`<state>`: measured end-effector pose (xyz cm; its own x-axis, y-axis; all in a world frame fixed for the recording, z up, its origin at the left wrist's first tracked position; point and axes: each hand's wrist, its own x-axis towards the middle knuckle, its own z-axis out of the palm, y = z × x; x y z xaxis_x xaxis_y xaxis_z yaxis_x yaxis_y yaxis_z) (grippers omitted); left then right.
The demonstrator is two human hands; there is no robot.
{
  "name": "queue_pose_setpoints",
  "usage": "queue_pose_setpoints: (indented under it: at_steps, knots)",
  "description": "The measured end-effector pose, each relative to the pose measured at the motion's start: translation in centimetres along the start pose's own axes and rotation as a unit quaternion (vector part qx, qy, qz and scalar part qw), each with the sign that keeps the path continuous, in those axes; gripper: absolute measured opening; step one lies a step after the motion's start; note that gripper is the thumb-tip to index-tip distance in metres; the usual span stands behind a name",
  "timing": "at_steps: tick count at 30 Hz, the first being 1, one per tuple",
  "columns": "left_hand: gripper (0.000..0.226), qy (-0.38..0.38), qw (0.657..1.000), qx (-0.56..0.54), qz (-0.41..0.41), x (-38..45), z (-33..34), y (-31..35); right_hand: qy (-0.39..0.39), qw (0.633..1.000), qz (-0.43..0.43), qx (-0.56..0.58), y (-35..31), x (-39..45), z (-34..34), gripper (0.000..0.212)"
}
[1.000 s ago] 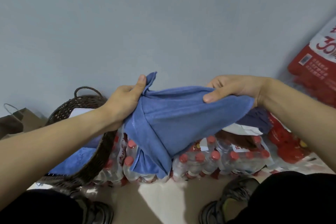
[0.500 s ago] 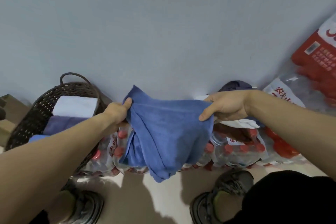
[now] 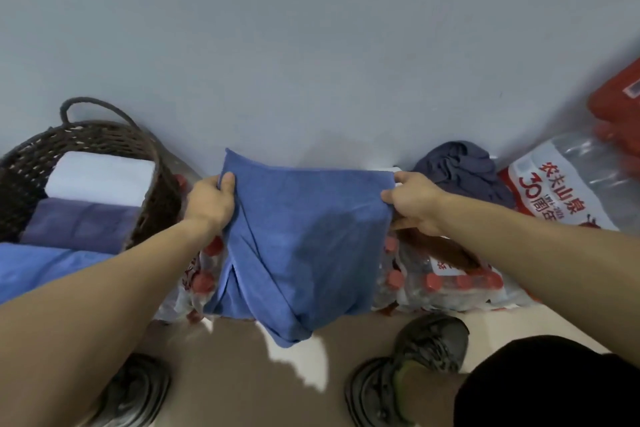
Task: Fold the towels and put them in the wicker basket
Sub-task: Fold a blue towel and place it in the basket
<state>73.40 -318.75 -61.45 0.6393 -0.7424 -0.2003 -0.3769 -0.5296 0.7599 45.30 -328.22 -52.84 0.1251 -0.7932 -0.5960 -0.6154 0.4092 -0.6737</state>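
Observation:
A blue towel hangs stretched between my hands in front of the wall, its lower corner drooping over the bottle packs. My left hand grips its upper left corner. Its upper right edge is pinched by my right hand. The dark wicker basket stands at the left and holds a folded white towel, a purple one and a blue one. A crumpled dark grey-blue towel lies to the right, behind my right hand.
Shrink-wrapped packs of red-capped water bottles lie under the towel against the wall. More packs, printed red and white, are stacked at the right. My two shoes stand on the pale floor below.
The view has tilted down and the basket's contents have come into sight. My hands have lowered the blue towel and spread it wider, so it hangs flatter than before.

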Motion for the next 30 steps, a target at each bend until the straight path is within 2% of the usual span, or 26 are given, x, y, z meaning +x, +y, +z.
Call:
queue_pose_setpoints:
  at_steps: [4, 6, 8, 10, 11, 12, 16, 18, 20, 22, 24, 27, 30]
  knots:
    - [0.031, -0.011, 1.0, -0.001, 0.0, 0.8, 0.6, -0.2, 0.026, 0.999, 0.0, 0.037, 0.2, 1.1, 0.9, 0.031]
    - [0.033, -0.015, 0.999, -0.034, -0.023, 1.3, 0.8, -0.1, -0.02, 0.993, 0.046, 0.107, -0.2, 1.3, 1.4, 0.019]
    - [0.037, -0.011, 0.997, -0.064, -0.04, 1.7, 0.8, 0.1, -0.042, 0.995, 0.056, 0.068, -0.1, 1.7, 2.0, 0.009]
    - [0.039, -0.012, 0.997, -0.057, -0.056, 1.9, 0.6, 0.1, -0.037, 0.998, 0.032, -0.032, 0.9, 2.1, 2.8, 0.049]
    - [0.038, -0.021, 0.996, -0.044, -0.069, 1.9, 0.4, 0.0, -0.038, 0.996, 0.022, -0.081, 1.2, 1.8, 3.2, 0.059]
    - [0.036, -0.037, 0.995, -0.031, -0.091, 1.9, 0.2, 0.0, -0.046, 0.994, 0.025, -0.101, 1.4, 1.4, 3.6, 0.059]
    - [0.026, -0.119, 0.976, -0.033, -0.18, 1.4, -0.5, -0.3, -0.063, 0.979, 0.018, -0.192, 1.6, 1.2, 4.2, 0.036]
    - [0.024, -0.114, 0.983, 0.002, -0.147, 1.4, -0.7, -0.5, -0.022, 0.979, -0.001, -0.204, 1.0, 1.4, 4.1, 0.034]
    - [0.026, -0.076, 0.993, 0.053, -0.076, 1.7, -1.1, -1.0, 0.017, 0.98, -0.017, -0.196, 0.4, 1.4, 3.8, 0.033]
    - [0.025, -0.025, 0.998, 0.046, -0.027, 2.0, -1.4, -1.3, 0.053, 0.978, -0.037, -0.2, -0.1, 1.4, 3.4, 0.038]
    - [0.022, 0.014, 1.0, 0.009, -0.011, 2.2, -1.4, -1.5, 0.076, 0.977, -0.06, -0.19, -0.4, 1.3, 3.0, 0.048]
    - [0.026, 0.015, 0.999, -0.031, -0.028, 2.3, -0.9, -1.0, 0.054, 0.974, -0.06, -0.21, -0.6, 1.0, 2.5, 0.053]
    - [0.046, -0.035, 0.996, 0.045, -0.065, 2.1, -1.1, -1.1, -0.016, 0.961, 0.0, -0.277, -0.5, 0.5, 2.7, 0.039]
